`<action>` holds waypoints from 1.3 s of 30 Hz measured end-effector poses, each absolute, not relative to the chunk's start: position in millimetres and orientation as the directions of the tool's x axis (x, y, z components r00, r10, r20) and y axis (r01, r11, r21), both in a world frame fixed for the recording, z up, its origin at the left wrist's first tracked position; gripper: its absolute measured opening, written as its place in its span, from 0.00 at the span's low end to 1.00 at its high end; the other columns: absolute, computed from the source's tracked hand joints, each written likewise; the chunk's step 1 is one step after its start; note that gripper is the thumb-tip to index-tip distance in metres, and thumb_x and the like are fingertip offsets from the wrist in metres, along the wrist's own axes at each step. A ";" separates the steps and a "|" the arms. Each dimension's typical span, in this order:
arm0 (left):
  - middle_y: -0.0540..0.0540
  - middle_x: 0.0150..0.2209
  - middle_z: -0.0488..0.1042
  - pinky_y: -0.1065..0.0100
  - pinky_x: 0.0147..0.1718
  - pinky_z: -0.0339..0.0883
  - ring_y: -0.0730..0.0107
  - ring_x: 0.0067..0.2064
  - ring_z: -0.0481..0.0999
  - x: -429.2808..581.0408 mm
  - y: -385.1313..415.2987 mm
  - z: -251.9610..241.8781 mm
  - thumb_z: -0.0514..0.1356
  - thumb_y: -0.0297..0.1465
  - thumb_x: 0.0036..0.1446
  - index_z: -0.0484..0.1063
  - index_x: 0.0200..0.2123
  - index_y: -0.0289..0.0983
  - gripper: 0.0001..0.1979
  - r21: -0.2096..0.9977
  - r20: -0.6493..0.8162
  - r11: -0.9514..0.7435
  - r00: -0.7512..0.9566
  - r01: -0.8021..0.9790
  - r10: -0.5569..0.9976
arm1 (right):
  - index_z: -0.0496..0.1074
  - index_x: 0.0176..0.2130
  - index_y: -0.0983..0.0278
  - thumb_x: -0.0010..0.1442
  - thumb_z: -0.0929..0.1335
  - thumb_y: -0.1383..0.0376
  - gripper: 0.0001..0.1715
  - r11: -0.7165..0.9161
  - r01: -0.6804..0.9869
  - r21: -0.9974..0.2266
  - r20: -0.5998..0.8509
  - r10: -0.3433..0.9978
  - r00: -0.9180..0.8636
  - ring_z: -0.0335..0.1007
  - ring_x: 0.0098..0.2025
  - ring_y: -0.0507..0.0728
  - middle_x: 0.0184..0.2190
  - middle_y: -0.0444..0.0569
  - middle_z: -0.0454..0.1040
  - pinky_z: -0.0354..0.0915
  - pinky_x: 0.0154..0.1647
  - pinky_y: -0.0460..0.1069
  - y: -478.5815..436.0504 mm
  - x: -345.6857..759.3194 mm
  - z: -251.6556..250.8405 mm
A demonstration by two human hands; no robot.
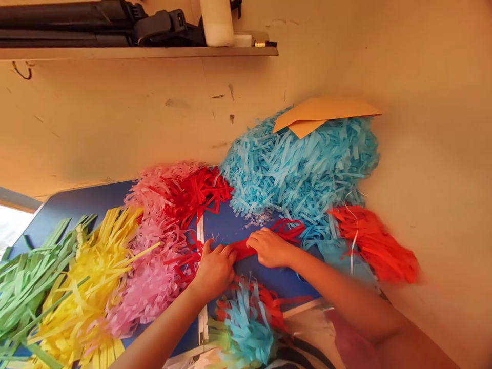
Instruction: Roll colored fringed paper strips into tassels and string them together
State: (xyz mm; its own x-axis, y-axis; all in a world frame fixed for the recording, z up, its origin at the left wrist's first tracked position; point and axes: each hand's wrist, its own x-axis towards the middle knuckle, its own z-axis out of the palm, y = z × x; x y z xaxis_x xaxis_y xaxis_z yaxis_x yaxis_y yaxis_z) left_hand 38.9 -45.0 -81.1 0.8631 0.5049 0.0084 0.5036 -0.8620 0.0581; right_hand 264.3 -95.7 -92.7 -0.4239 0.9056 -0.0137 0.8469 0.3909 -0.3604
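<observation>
A strip of red fringed tissue paper point(243, 249) is stretched between my two hands over the blue table. Its uncut band shows in the middle, and cut fringe spreads out past both ends. My left hand point(216, 268) grips the band near its left end, fingers bent over it. My right hand point(269, 247) pinches it farther right, fingers curled and pressed together. Just behind my hands lies a small heap of clear, shiny bits point(260, 218). Closer to my body sits a bunch of light blue fringe point(249, 323) with red fringe beside it.
Left of my hands lie green point(36, 279), yellow point(90, 282) and pink point(148, 284) fringe piles on the blue table point(82, 192). A large light blue heap point(303, 164) carries folded orange paper point(326, 110). Orange-red fringe point(378, 243) is at right. A wall shelf point(154, 53) hangs above.
</observation>
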 end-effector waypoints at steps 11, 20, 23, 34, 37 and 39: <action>0.45 0.42 0.81 0.44 0.59 0.50 0.58 0.45 0.78 21.6 -30.5 -100.3 0.55 0.26 0.57 0.77 0.42 0.42 0.13 0.295 0.157 -0.764 0.760 0.574 0.631 | 0.78 0.39 0.63 0.60 0.69 0.69 0.07 0.269 0.834 -0.482 0.031 0.956 -0.290 0.70 0.43 0.56 0.42 0.48 0.76 0.55 0.46 0.51 -92.0 276.8 -104.7; 0.46 0.38 0.81 0.50 0.54 0.57 0.58 0.44 0.77 22.9 -25.9 -102.2 0.55 0.37 0.65 0.80 0.33 0.42 0.15 0.352 0.153 -0.679 0.675 0.645 0.721 | 0.80 0.31 0.59 0.65 0.70 0.60 0.12 0.109 0.839 -0.533 0.015 0.993 -0.120 0.69 0.39 0.53 0.33 0.42 0.77 0.52 0.42 0.49 -84.6 276.5 -111.8; 0.45 0.36 0.81 0.51 0.53 0.57 0.58 0.43 0.77 26.5 -25.9 -103.4 0.52 0.38 0.67 0.79 0.32 0.41 0.18 0.332 0.155 -0.652 0.642 0.682 0.751 | 0.78 0.29 0.62 0.64 0.70 0.59 0.14 0.015 0.859 -0.512 -0.003 1.000 -0.019 0.68 0.38 0.53 0.31 0.44 0.76 0.52 0.41 0.49 -82.0 268.7 -109.3; 0.44 0.29 0.79 0.52 0.46 0.59 0.55 0.39 0.76 40.7 -19.8 -101.0 0.54 0.37 0.64 0.76 0.24 0.39 0.18 0.212 0.112 -0.625 0.617 0.751 0.779 | 0.74 0.24 0.63 0.57 0.71 0.62 0.12 -0.105 0.904 -0.414 -0.054 0.994 0.091 0.68 0.35 0.54 0.27 0.43 0.74 0.51 0.39 0.50 -71.8 257.3 -111.5; 0.44 0.30 0.79 0.53 0.45 0.60 0.55 0.39 0.76 39.2 -17.6 -100.5 0.55 0.37 0.63 0.76 0.27 0.39 0.15 0.187 0.118 -0.634 0.623 0.751 0.773 | 0.75 0.31 0.63 0.58 0.71 0.62 0.06 -0.109 0.915 -0.389 -0.030 0.994 0.105 0.68 0.35 0.55 0.29 0.44 0.75 0.51 0.39 0.50 -72.7 258.3 -111.0; 0.43 0.36 0.79 0.52 0.48 0.60 0.54 0.43 0.75 37.3 -17.3 -100.2 0.56 0.35 0.63 0.77 0.35 0.39 0.11 0.174 0.147 -0.645 0.628 0.744 0.764 | 0.74 0.40 0.64 0.59 0.71 0.61 0.10 -0.100 0.928 -0.359 0.012 0.994 0.112 0.68 0.38 0.57 0.34 0.47 0.76 0.52 0.40 0.52 -75.3 259.0 -107.4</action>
